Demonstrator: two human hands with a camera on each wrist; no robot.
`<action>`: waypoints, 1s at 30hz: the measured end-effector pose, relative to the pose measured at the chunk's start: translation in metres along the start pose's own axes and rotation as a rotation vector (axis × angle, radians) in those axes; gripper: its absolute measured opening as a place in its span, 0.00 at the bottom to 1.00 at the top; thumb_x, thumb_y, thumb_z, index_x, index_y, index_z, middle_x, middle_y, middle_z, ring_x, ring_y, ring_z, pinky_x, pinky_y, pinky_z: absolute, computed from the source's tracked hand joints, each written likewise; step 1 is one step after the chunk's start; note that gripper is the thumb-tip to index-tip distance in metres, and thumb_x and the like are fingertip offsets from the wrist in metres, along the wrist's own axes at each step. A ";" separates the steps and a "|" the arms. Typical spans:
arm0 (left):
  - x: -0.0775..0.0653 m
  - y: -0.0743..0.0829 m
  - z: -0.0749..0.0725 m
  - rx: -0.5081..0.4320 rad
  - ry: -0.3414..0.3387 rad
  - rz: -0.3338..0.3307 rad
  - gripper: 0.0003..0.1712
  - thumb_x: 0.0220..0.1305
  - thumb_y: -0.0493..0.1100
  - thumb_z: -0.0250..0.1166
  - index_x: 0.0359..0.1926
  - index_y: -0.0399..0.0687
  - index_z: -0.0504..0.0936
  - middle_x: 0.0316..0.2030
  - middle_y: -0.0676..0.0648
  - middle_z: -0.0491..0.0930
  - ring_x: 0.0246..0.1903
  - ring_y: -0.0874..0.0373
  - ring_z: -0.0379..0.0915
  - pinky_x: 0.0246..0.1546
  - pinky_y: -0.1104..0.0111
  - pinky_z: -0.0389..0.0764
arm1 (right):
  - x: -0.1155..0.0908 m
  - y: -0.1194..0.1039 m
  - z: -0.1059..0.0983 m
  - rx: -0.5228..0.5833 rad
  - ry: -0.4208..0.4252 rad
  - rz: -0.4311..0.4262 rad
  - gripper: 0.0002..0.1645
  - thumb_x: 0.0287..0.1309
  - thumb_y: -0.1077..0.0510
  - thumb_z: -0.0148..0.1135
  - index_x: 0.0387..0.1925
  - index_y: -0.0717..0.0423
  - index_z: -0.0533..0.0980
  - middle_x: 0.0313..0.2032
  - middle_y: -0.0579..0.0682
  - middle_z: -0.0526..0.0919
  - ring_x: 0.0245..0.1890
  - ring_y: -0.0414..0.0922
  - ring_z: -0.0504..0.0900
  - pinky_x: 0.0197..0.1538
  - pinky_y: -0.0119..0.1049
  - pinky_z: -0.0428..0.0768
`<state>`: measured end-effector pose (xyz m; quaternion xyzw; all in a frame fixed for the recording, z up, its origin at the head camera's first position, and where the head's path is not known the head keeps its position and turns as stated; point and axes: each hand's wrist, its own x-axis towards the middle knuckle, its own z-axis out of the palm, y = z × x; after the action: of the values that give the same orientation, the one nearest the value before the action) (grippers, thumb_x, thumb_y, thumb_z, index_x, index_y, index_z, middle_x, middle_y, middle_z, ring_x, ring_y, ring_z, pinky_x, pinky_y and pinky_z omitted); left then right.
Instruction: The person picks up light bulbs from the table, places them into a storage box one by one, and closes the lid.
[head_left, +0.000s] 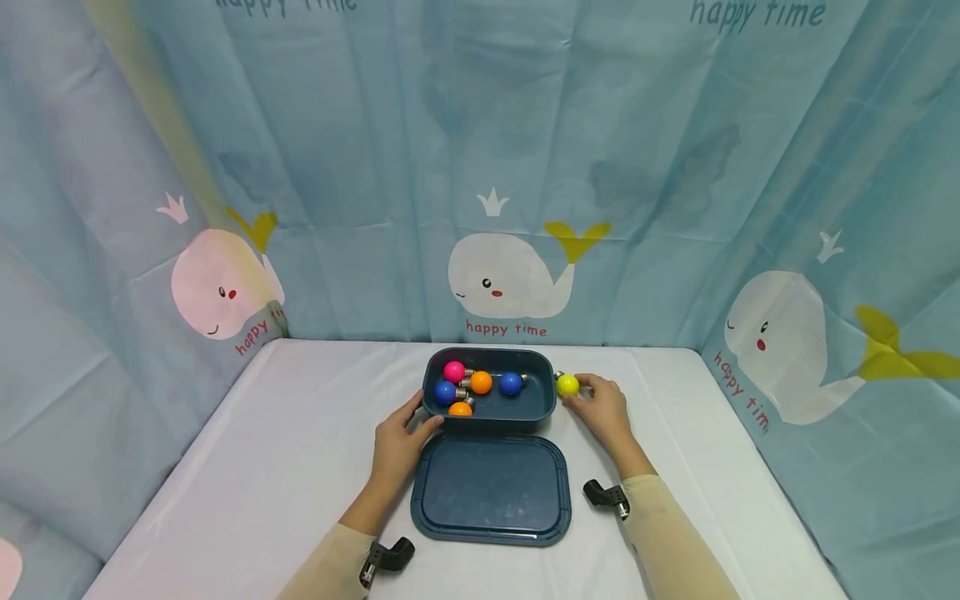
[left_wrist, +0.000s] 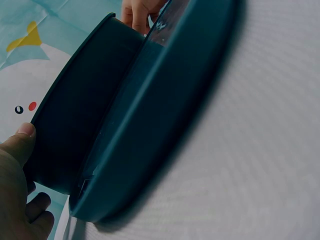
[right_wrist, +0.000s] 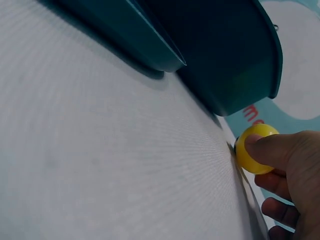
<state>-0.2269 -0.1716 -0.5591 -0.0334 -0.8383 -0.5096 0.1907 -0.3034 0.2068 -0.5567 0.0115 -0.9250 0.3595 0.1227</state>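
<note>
A dark blue plastic box [head_left: 487, 425] stands open near the back of the table. Inside it lie a pink light bulb [head_left: 453, 372], two blue bulbs [head_left: 511, 383] and two orange bulbs [head_left: 481, 382], most toward the left end. My left hand [head_left: 397, 446] holds the box at its front left corner, thumb on the front wall and fingers around the left side. Just right of the box, my right hand [head_left: 602, 410] pinches a yellow light bulb [right_wrist: 255, 150] between thumb and fingers. The bulb's metal base points toward the box's right wall, close to the tabletop.
In front of the box lies its dark blue lid [head_left: 491, 487], flat on the white tabletop [head_left: 300, 467]. A light blue curtain [head_left: 360, 267] with whale prints rises behind and on both sides. Black wrist cameras [head_left: 392, 556] are strapped at both sleeves.
</note>
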 end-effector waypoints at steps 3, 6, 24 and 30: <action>0.000 0.000 0.000 0.001 0.001 0.003 0.40 0.61 0.55 0.75 0.70 0.49 0.76 0.66 0.47 0.77 0.65 0.45 0.74 0.66 0.52 0.75 | -0.001 -0.001 0.000 0.014 0.000 0.017 0.32 0.57 0.50 0.76 0.60 0.57 0.80 0.56 0.57 0.85 0.53 0.56 0.80 0.59 0.55 0.76; 0.000 0.000 0.000 -0.003 0.003 0.009 0.39 0.61 0.54 0.76 0.70 0.48 0.76 0.66 0.46 0.77 0.65 0.44 0.74 0.66 0.51 0.74 | -0.001 -0.001 0.000 0.025 0.004 0.021 0.31 0.57 0.51 0.76 0.61 0.57 0.80 0.56 0.57 0.85 0.53 0.56 0.80 0.59 0.55 0.77; -0.002 -0.002 0.001 0.001 0.003 -0.028 0.40 0.60 0.57 0.75 0.70 0.51 0.76 0.67 0.47 0.76 0.66 0.44 0.74 0.66 0.51 0.75 | 0.000 -0.018 -0.021 0.022 0.075 -0.040 0.29 0.59 0.47 0.73 0.58 0.57 0.81 0.52 0.57 0.86 0.49 0.55 0.78 0.54 0.53 0.73; -0.001 -0.002 0.001 -0.004 -0.005 -0.025 0.41 0.60 0.59 0.75 0.70 0.50 0.76 0.67 0.47 0.76 0.66 0.45 0.73 0.66 0.51 0.74 | 0.001 -0.031 -0.031 0.022 0.109 -0.086 0.30 0.59 0.48 0.74 0.59 0.56 0.81 0.53 0.58 0.86 0.48 0.56 0.78 0.54 0.52 0.74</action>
<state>-0.2267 -0.1719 -0.5615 -0.0246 -0.8381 -0.5135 0.1825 -0.2938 0.2049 -0.5139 0.0327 -0.9115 0.3642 0.1881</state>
